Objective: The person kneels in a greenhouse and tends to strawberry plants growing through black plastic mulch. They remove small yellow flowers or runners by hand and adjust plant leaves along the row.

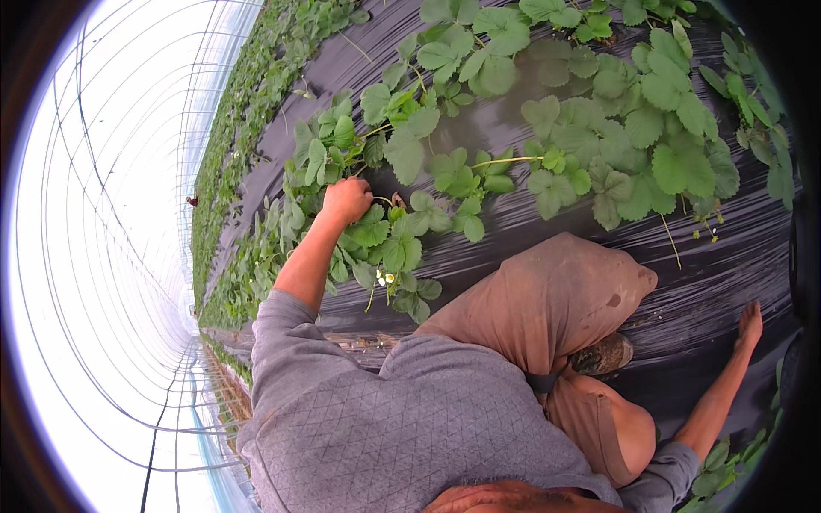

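My left hand (348, 200) is curled among the stems of a strawberry plant (401, 240) at the left centre. Its fingertips are hidden, so whether they grip a stem cannot be told. White strawberry flowers (385, 278) hang below this plant. My right hand (749, 328) reaches out at the far right, low over or on the black plastic mulch film (705, 288), with nothing seen in it. Larger strawberry leaves (683, 168) spread across the upper right, and small flower stalks (714, 237) hang from them.
My bent knee in brown trousers (545, 288) and a muddy shoe (603, 354) are beside the plant row. More strawberry rows (224, 160) run off to the left under a hooped polytunnel (109, 224). Other leaves (712, 478) grow at the lower right. A small, unclear figure (192, 201) is far off.
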Demonstrator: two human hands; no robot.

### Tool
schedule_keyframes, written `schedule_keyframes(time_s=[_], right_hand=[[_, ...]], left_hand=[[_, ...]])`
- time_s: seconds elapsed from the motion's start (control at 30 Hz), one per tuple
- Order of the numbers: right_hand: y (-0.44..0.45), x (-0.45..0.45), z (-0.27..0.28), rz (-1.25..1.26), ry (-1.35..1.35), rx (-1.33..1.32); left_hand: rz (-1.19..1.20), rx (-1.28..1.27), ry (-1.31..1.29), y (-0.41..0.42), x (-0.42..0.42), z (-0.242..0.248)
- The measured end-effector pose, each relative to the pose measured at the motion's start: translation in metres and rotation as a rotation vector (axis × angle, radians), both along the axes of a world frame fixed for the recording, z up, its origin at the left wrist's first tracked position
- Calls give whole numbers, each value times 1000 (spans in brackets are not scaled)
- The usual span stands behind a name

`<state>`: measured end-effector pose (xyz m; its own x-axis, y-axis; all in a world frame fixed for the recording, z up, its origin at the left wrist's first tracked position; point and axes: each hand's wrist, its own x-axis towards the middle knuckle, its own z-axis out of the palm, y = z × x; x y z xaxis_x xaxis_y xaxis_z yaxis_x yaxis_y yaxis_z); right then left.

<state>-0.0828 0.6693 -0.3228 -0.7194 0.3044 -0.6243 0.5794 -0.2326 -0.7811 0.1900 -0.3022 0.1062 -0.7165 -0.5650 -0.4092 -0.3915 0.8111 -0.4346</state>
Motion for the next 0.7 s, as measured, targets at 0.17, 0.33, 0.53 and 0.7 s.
schedule_keyframes(time_s=[0.17,0.33,0.53,0.7], right_hand=[[-11,5,-7,-10,-45,-19],[-24,14,1,1,-61,-38],[-38,27,9,-17,-101,-18],[-51,32,18,22,-113,-9]], left_hand=[[12,205,264,-10,-20,-4],[198,503,578,-28,-47,14],[232,621,575,-33,-51,12],[76,428,305,-26,-38,2]])
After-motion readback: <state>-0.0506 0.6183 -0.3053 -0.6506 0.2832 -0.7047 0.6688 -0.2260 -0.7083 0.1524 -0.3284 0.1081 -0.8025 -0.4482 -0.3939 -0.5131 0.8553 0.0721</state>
